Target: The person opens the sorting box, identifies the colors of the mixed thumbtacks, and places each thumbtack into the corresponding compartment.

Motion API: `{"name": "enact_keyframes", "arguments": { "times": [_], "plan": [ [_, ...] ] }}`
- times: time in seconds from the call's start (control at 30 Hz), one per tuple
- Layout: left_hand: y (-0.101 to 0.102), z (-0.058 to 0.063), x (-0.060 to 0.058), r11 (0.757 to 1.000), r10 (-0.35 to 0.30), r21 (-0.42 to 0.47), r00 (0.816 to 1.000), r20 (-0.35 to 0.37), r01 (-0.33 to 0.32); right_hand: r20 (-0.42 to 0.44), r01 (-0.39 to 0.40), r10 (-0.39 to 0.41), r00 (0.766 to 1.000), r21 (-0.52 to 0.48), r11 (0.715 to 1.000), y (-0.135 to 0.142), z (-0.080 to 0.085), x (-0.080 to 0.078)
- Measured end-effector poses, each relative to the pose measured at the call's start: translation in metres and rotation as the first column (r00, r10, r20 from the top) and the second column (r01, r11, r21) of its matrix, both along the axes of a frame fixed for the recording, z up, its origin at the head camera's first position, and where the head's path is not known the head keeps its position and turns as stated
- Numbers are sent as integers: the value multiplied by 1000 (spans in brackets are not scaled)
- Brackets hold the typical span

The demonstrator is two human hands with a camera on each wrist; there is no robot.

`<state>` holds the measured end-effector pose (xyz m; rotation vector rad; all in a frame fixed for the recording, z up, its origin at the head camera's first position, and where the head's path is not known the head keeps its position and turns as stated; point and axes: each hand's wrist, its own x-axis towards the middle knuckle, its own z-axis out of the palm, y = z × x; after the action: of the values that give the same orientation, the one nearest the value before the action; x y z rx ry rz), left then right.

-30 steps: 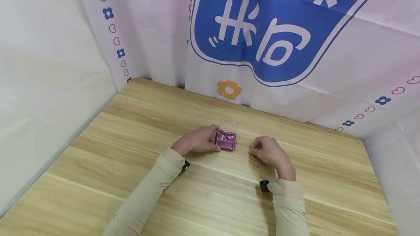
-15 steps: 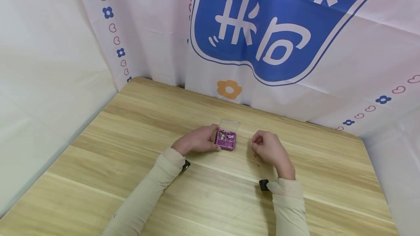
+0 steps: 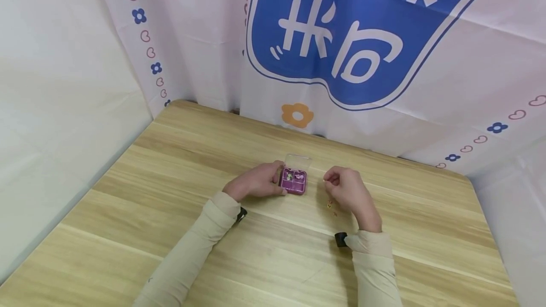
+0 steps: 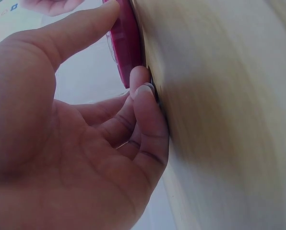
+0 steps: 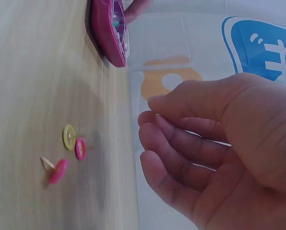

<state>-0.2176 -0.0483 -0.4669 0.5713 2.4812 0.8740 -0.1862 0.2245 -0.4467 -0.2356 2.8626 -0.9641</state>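
Observation:
My left hand [image 3: 259, 181] grips the left side of a small purple divided box [image 3: 294, 192], its thumb at the near edge. The box's clear lid [image 3: 298, 161] stands raised at the back, and small green and pink-white pieces lie in the two rear compartments. To the right of the box, my right hand [image 3: 349, 192] pinches a thumbtack between thumb and forefinger; only a tiny bright bit shows. Below that hand, in the right wrist view, lie a yellow thumbtack [image 5: 67, 137] and two pink ones, the nearer pink thumbtack [image 5: 59, 171] with its point up.
The wooden table [image 3: 239, 259] carries the box and tacks. Behind it hangs a white cloth [image 3: 204, 60] with a blue printed sign, and another white cloth wall [image 3: 64, 108] stands at the left.
My right hand has risen from beside the loose thumbtacks and shifted slightly left toward the box, uncovering more of them. My left hand and the box have stayed in place.

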Motion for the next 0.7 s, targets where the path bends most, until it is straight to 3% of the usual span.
{"name": "enact_keyframes", "arguments": {
  "times": [0.23,0.5,0.7],
  "plan": [
    [0,-2,-1,1000,-2,-15,1000,-4,2,0,-14,14,1000,-13,1000,-24,-3,2],
    [-1,-3,-3,1000,-16,-16,1000,-18,15,-96,-94,91,991,-24,995,-64,-8,7],
    [-1,-3,-3,1000,-24,2,1000,-20,24,-133,-114,109,985,-31,993,-78,-10,10]
  ]
}}
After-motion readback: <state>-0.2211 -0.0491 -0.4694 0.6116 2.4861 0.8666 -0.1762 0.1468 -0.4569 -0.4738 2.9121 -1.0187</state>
